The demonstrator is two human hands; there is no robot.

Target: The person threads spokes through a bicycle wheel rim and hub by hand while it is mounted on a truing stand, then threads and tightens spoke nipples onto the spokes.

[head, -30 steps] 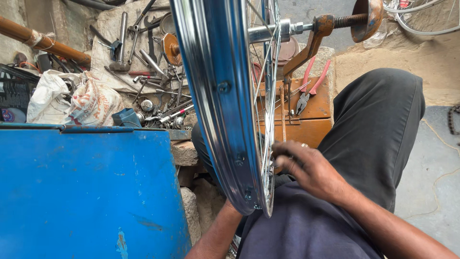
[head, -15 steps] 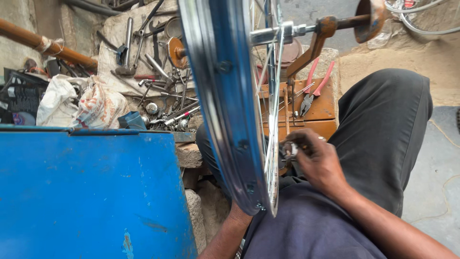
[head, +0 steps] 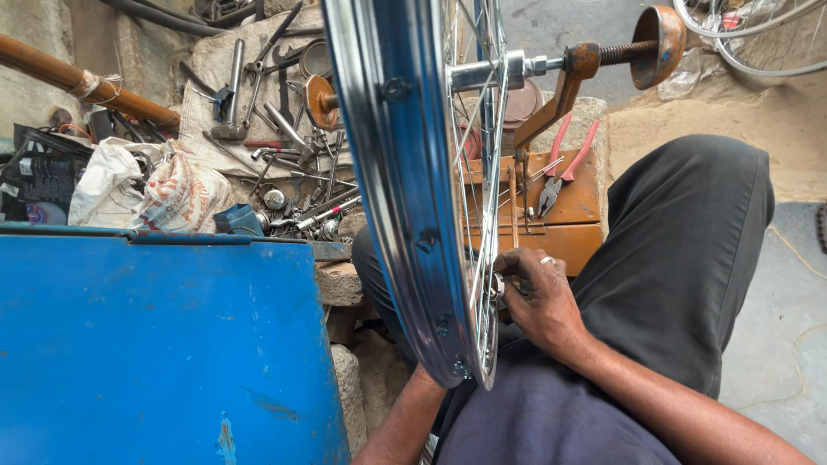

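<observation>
Right hand (head: pixel 538 297) lower now on upright wheel rim (head: pixel 392 172).

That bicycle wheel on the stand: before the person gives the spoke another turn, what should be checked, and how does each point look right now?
1. Wheel rim seated on the stand's axle: ok, the hub sits on the threaded rod.
2. Right hand at the spokes near the rim: ok, fingers pinch a small metal piece there.
3. What that piece is: cannot tell, the fingers cover most of it.
4. Left hand: cannot tell, only the forearm shows; the hand is hidden behind the rim.
5. Pliers within reach: ok, they lie on the orange box behind the wheel.
</observation>
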